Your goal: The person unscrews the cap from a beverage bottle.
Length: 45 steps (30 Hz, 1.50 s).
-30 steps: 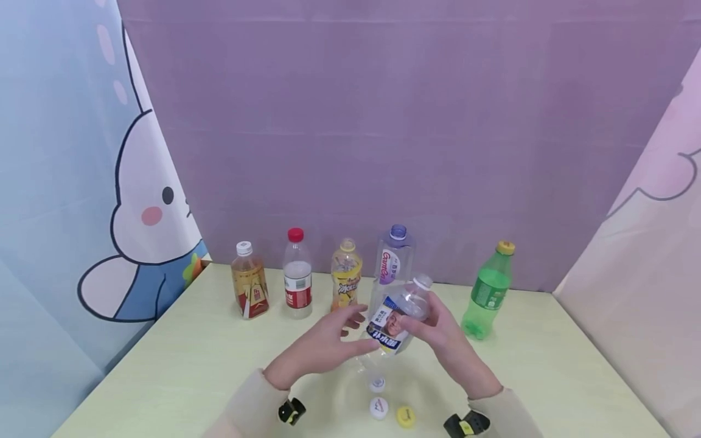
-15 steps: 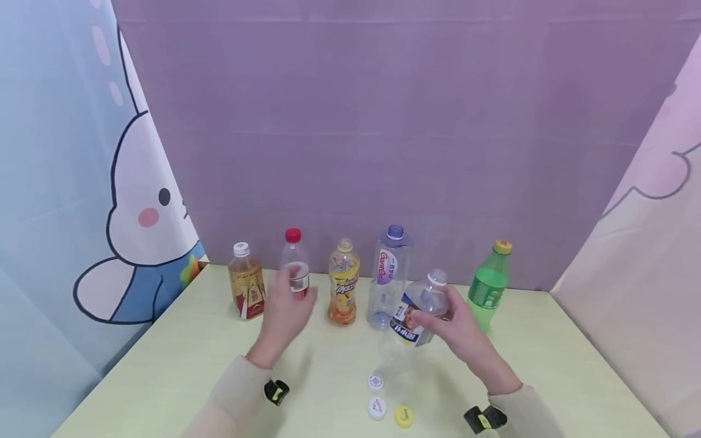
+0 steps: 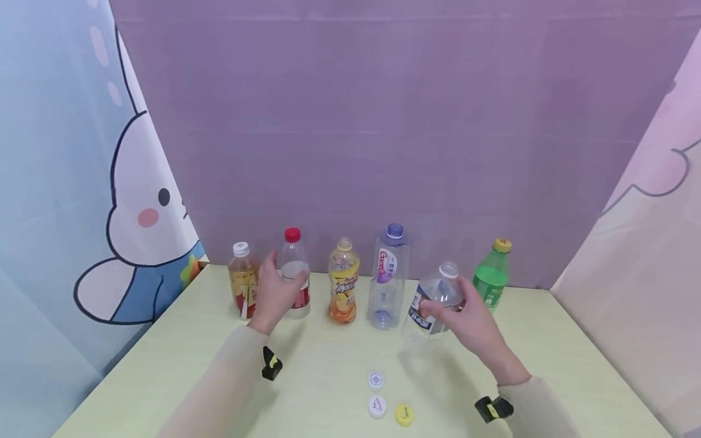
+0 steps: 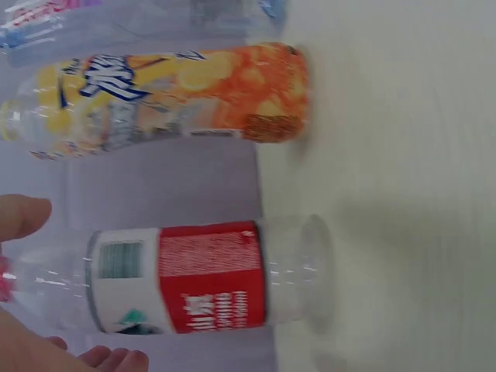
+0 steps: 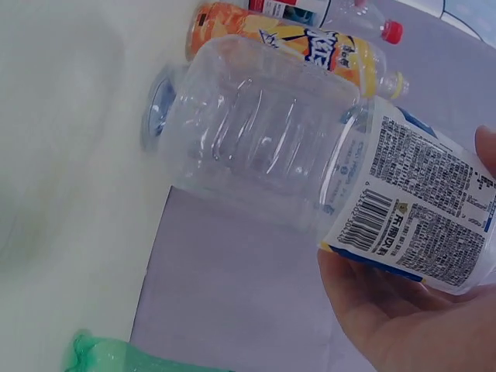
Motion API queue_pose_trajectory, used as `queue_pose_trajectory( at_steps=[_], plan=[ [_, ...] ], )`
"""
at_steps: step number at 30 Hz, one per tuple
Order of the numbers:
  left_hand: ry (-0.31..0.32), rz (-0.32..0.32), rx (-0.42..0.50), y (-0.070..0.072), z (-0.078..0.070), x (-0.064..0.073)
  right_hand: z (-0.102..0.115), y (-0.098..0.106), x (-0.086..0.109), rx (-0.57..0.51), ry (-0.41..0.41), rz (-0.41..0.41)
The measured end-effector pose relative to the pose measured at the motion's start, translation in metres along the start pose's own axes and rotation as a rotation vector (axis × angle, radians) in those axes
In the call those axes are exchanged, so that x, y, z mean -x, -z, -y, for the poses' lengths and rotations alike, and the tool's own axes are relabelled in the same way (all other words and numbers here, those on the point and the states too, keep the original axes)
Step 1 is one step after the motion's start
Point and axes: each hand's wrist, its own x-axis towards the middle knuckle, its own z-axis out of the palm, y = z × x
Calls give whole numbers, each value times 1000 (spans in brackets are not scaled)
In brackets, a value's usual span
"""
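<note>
My right hand (image 3: pixel 475 322) grips a clear plastic bottle (image 5: pixel 263 139) with a blue-and-white label, slightly tilted. In the right wrist view its base is lifted off the table. My left hand (image 3: pixel 276 292) reaches around a red-capped clear bottle (image 4: pixel 209 275) with a red-and-white label. Thumb and fingers are spread on either side of this upright bottle; whether they touch it is unclear. Just left of that hand stands an amber bottle (image 3: pixel 241 283) with a white cap.
Between the hands stand an uncapped orange-labelled drink bottle (image 3: pixel 343 286) and a tall uncapped bluish bottle (image 3: pixel 390 292). A green bottle (image 3: pixel 491 277) with a yellow cap is partly behind the right hand. Two white caps (image 3: pixel 376 406) and one yellow cap (image 3: pixel 404 415) lie near the front.
My left hand has left the clear bottle in my right hand and moved left to the red-capped bottle. My right hand has carried its bottle to the right, towards the green one.
</note>
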Motion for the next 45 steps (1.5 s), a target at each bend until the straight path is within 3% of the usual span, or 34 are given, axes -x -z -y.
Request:
queue_pose_trajectory(
  at_steps=[6,12,19,27,36,45],
  plan=[
    [47,65,49,-7,17,-9,-6,2,-7,38,-22,-23],
    [48,93,44,-10,24,-10,-17,0,-20,85,-43,-43],
    [49,93,12,-10,26,-10,-29,-6,-33,124,-90,-45],
    [9,79,-10,-12,27,-12,-44,-11,-45,124,-120,-57],
    [35,51,-51,-11,27,-9,-48,-20,-60,84,-123,-71],
    [61,94,6,-12,27,-3,-53,-22,-58,50,-158,-73]
  ],
)
